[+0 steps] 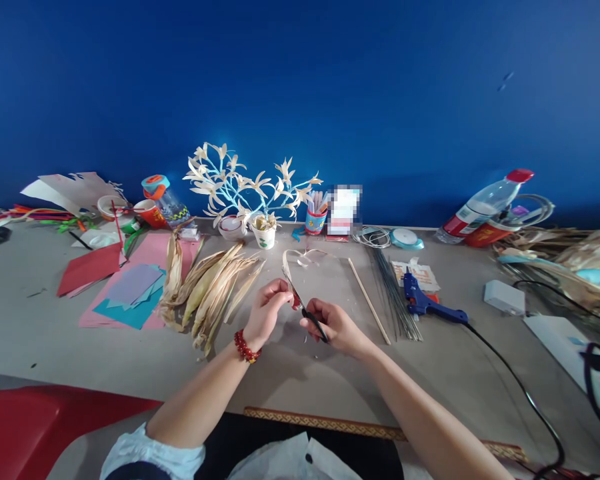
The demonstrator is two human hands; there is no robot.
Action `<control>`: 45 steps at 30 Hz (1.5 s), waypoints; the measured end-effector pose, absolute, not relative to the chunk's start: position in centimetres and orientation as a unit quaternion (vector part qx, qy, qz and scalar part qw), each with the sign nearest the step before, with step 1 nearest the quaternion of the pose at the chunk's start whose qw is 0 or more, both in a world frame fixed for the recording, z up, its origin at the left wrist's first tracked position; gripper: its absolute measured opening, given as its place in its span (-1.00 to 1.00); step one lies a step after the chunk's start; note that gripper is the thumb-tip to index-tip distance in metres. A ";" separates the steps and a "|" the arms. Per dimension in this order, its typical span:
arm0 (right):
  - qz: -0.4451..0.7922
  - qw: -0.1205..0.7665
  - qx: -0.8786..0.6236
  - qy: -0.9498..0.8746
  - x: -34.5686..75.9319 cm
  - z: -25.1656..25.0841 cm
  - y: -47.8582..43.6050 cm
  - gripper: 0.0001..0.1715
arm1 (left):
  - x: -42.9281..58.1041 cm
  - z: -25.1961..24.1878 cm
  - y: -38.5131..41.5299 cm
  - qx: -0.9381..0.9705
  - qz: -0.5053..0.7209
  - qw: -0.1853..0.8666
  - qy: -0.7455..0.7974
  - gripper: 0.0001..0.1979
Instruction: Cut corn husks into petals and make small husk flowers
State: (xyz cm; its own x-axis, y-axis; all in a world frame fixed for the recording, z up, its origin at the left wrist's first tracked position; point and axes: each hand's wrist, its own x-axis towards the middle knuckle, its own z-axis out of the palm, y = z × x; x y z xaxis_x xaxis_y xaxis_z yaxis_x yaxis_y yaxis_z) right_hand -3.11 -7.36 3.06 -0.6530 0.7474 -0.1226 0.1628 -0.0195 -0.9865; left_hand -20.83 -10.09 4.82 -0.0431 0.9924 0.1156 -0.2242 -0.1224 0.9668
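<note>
Over the middle of the table, my right hand [335, 327] is closed around black-handled scissors [315, 325], their blades pointing up and left. My left hand [267, 305], with a red bead bracelet on its wrist, pinches a thin pale strip of corn husk [287, 261] close beside the blades. The strip rises from the fingertips and curls at its top. Something small and red shows by the left fingertips, too small to make out. Left of my hands lies a pile of dry corn husks [213, 287]. Husk flowers [260, 183] on blue stems stand in a white cup [264, 233] behind.
To the right lie a wooden stick [369, 300], thin wires [393, 293] and a blue glue gun [430, 300] with a trailing cord. Coloured paper [130, 290] covers part of the left side. A tilted plastic bottle [485, 203] is at the back right.
</note>
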 end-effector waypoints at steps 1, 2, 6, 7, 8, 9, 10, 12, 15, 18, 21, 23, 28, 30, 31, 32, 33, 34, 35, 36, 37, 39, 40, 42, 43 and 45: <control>0.627 0.234 -0.344 -0.659 -3.1 3.1 -7.4 -0.57 | -20.8 4.8 -10.1 0.462 0.591 0.514 0.417 -0.82; 0.627 0.233 -0.343 -0.659 -3.1 3.1 -7.3 -0.57 | -20.8 4.8 -10.1 0.461 0.591 0.513 0.417 -0.83; 0.627 0.229 -0.341 -0.662 -3.0 3.4 -7.3 -0.56 | -20.7 5.0 -10.2 0.465 0.592 0.511 0.416 -0.83; 0.628 0.229 -0.340 -0.661 -3.0 3.4 -7.3 -0.56 | -20.7 5.0 -10.2 0.467 0.591 0.509 0.416 -0.82; 0.630 0.229 -0.340 -0.660 -3.0 3.4 -7.3 -0.56 | -20.7 5.0 -10.3 0.469 0.591 0.508 0.415 -0.82; 0.630 0.230 -0.340 -0.659 -2.9 3.4 -7.3 -0.56 | -20.7 5.0 -10.3 0.469 0.592 0.508 0.414 -0.82; 0.630 0.230 -0.340 -0.659 -2.9 3.4 -7.3 -0.56 | -20.8 5.1 -10.3 0.469 0.593 0.508 0.412 -0.81; 0.629 0.230 -0.340 -0.660 -2.9 3.3 -7.3 -0.57 | -20.7 5.0 -10.3 0.467 0.594 0.510 0.410 -0.81; 0.625 0.232 -0.339 -0.663 -2.9 3.1 -7.2 -0.57 | -20.7 4.9 -10.2 0.462 0.594 0.514 0.412 -0.82; 0.623 0.232 -0.340 -0.665 -2.9 3.1 -7.1 -0.57 | -20.6 4.8 -10.1 0.458 0.593 0.514 0.418 -0.82; 0.613 0.226 -0.352 -0.671 -2.9 3.3 -7.0 -0.54 | -20.6 4.7 -10.1 0.456 0.594 0.512 0.421 -0.82; 0.601 0.221 -0.364 -0.676 -2.8 3.4 -6.9 -0.53 | -20.6 4.7 -10.0 0.455 0.594 0.517 0.416 -0.82; 0.589 0.228 -0.385 -0.673 -2.4 3.3 -6.5 -0.54 | -20.8 4.8 -10.1 0.454 0.586 0.529 0.413 -0.85; 0.590 0.252 -0.389 -0.661 -2.3 3.4 -6.3 -0.54 | -20.9 5.0 -10.1 0.465 0.573 0.531 0.417 -0.86; 0.594 0.274 -0.389 -0.649 -2.2 3.6 -6.3 -0.54 | -20.9 5.1 -10.1 0.477 0.558 0.534 0.419 -0.85; 0.599 0.301 -0.385 -0.634 -2.2 3.8 -6.2 -0.56 | -20.9 5.1 -10.2 0.492 0.536 0.542 0.421 -0.85; 0.605 0.330 -0.376 -0.620 -2.2 4.0 -6.2 -0.58 | -20.8 5.0 -10.2 0.508 0.507 0.553 0.423 -0.85; 0.609 0.355 -0.363 -0.609 -2.2 4.3 -6.3 -0.60 | -20.7 5.0 -10.2 0.524 0.476 0.566 0.423 -0.84; 0.613 0.373 -0.349 -0.602 -2.2 4.5 -6.3 -0.61 | -20.5 4.8 -10.2 0.535 0.447 0.580 0.421 -0.84; 0.614 0.385 -0.337 -0.601 -2.2 4.6 -6.4 -0.62 | -20.4 4.6 -10.2 0.543 0.424 0.592 0.419 -0.84; 0.611 0.388 -0.331 -0.606 -2.2 4.7 -6.4 -0.63 | -20.2 4.4 -10.1 0.547 0.408 0.600 0.418 -0.84; 0.590 0.381 -0.339 -0.627 -2.2 4.5 -6.5 -0.67 | -20.1 4.1 -10.1 0.555 0.395 0.599 0.421 -0.86; 0.575 0.372 -0.350 -0.640 -2.1 4.3 -6.4 -0.67 | -20.1 4.1 -10.1 0.561 0.394 0.590 0.427 -0.88; 0.548 0.356 -0.373 -0.658 -2.0 3.8 -6.3 -0.68 | -20.2 4.2 -10.1 0.575 0.400 0.559 0.444 -0.93; 0.543 0.352 -0.380 -0.661 -2.0 3.6 -6.2 -0.69 | -20.3 4.3 -10.1 0.582 0.405 0.541 0.453 -0.96; 0.551 0.349 -0.378 -0.657 -2.1 3.4 -6.2 -0.69 | -20.4 4.5 -10.1 0.586 0.420 0.514 0.466 -0.98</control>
State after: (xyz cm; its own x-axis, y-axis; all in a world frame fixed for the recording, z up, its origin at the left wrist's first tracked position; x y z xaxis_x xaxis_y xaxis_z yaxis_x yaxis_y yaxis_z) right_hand -2.09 -6.19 3.43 -0.4699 0.8817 0.0419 0.1127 0.1070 -0.9878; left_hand -20.44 -10.10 4.54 0.2137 0.9768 0.0132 0.1146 -0.0384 0.9927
